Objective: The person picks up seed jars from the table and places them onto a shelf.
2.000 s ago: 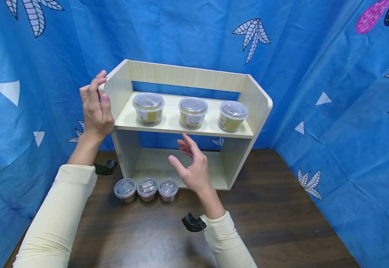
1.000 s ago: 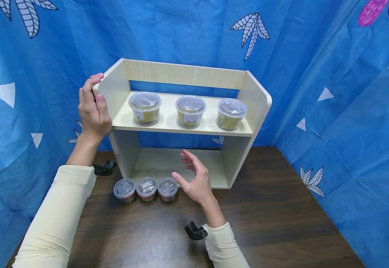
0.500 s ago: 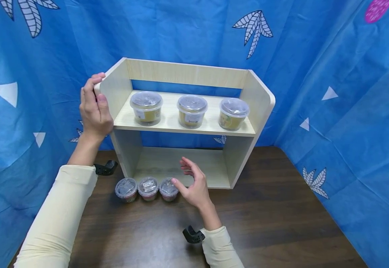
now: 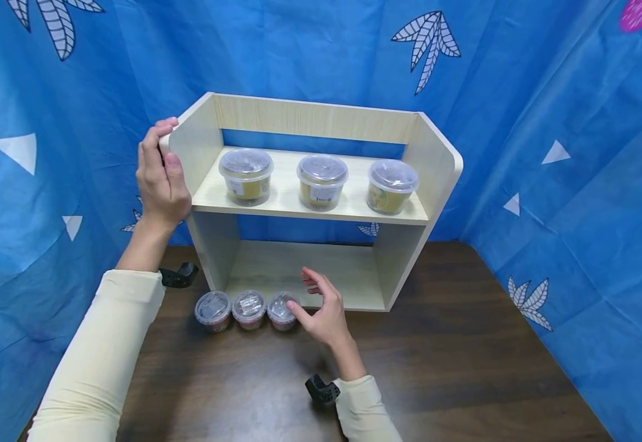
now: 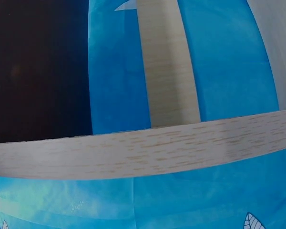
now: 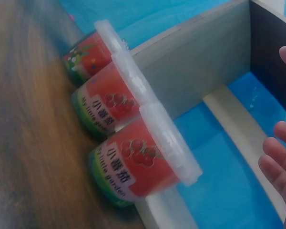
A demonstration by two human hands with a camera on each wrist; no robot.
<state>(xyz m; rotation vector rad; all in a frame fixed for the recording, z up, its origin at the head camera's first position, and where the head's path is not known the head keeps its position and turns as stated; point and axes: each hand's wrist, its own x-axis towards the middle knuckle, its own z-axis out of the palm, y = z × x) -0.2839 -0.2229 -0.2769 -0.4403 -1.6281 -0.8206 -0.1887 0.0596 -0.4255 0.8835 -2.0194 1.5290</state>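
My left hand (image 4: 161, 181) grips the upper front corner of the left side panel of a pale two-tier wooden shelf (image 4: 321, 120), fingers over its edge. My right hand (image 4: 326, 316) is before the lower tier, thumb and fingers spread apart, holding nothing. Its thumb tip overlaps the lid of the rightmost of three small lidded plastic cups (image 4: 279, 316) in the head view. The right wrist view shows these cups with red and green tomato labels; the nearest cup (image 6: 136, 164) stands apart from the fingers (image 6: 276, 155). Only the shelf's panel edge (image 5: 143, 152) and back rail show in the left wrist view.
On the upper tier stand three larger clear-lidded tubs with yellow contents: a left tub (image 4: 247, 178), a middle tub (image 4: 322, 181) and a right tub (image 4: 391, 185). The dark wooden table (image 4: 464, 362) lies beneath, with a blue patterned curtain (image 4: 309, 49) behind.
My right hand has come down from just below the upper tier to beside the rightmost small cup. My left hand keeps its grip on the shelf. The head view has shifted slightly.
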